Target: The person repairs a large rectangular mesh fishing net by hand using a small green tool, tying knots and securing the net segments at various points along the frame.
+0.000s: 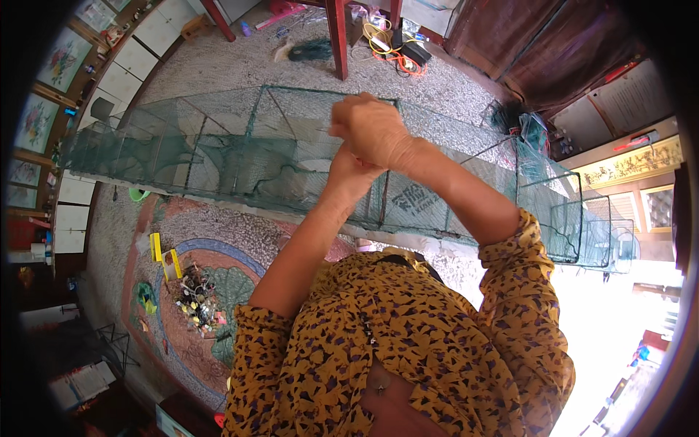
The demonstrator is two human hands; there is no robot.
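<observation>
A long, green mesh net trap (pixel 226 156) with dark rectangular wire frames stretches across the view in front of me, from the far left to the right. Over its middle my two hands meet, close to its upper frame edge. My right hand (pixel 370 125) is closed, knuckles up, on top; whatever is in its fingers is hidden. Just below it and partly covered by it is my left hand (pixel 352 169), whose fingers do not show. Dark printed marks (pixel 411 200) lie on a pale panel seen through the mesh, right of my hands.
Red posts (pixel 336 40) stand beyond the net, near coiled orange and yellow cords (pixel 393 54). On the patterned floor at lower left are a pile of small items (pixel 200 298) and a yellow box (pixel 171 264). White cabinets (pixel 135 62) line the left wall.
</observation>
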